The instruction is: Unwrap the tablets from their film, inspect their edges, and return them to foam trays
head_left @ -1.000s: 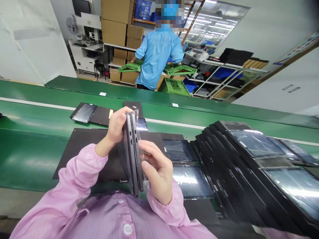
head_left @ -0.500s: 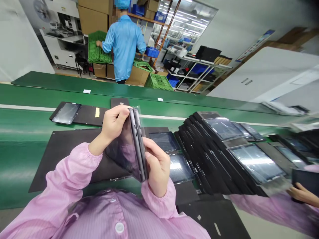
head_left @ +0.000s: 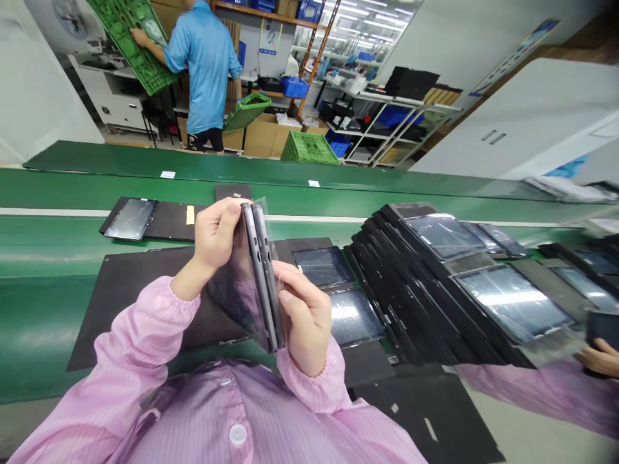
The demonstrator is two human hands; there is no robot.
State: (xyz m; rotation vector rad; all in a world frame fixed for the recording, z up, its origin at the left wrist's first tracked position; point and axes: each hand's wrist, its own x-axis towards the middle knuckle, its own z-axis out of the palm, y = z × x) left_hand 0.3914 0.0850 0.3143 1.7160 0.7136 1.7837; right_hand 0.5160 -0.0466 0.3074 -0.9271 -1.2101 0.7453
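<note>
Both my hands hold two grey tablets (head_left: 254, 283) pressed together on edge, upright over a black mat (head_left: 126, 290). My left hand (head_left: 215, 235) grips their top left corner, fingers curled over the edge. My right hand (head_left: 302, 316) wraps round the lower right side, thumb against the nearer tablet's rim. A thin clear film sticks out at the top of the pair. Two more tablets (head_left: 333, 290) lie flat, screens up, on the mat just right of my hands.
A slanted stack of black trays with tablets (head_left: 459, 283) fills the right. One tablet on a black tray (head_left: 130, 219) lies on the green conveyor (head_left: 48, 258). A neighbour's hand in a pink sleeve (head_left: 599, 357) is at the right edge. A person in blue (head_left: 206, 64) lifts green crates.
The tablet pair has tilted so the left tablet's dark face shows more. The view swung right. The person in blue raised a green crate overhead. A neighbour's hand appeared at the right.
</note>
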